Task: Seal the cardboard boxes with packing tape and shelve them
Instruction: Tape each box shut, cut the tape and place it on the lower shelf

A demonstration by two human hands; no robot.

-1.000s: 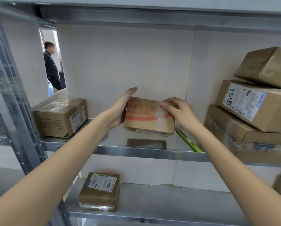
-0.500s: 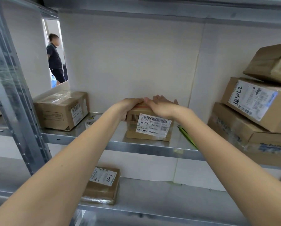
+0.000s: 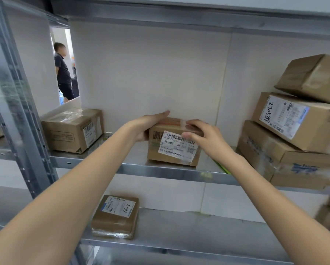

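Note:
A small taped cardboard box (image 3: 171, 150) with a white barcode label facing me stands on the middle metal shelf (image 3: 160, 171), near its front edge. My left hand (image 3: 150, 124) clasps the box's left side, fingers stretched along its top. My right hand (image 3: 204, 137) grips the upper right corner, thumb pressed on the label and fingers curled over the top. Red printed tape shows on the box's top between my hands.
A larger box (image 3: 72, 131) sits at the shelf's left. Stacked boxes (image 3: 294, 123) fill the right side. A green object (image 3: 223, 167) lies by my right wrist. Another labelled box (image 3: 115, 217) rests on the lower shelf. A person (image 3: 63, 71) stands beyond the steel upright (image 3: 16, 104).
The box was held in the air, then turned and set down on the shelf with its label toward me. My hands shifted from its top to its left side and right corner.

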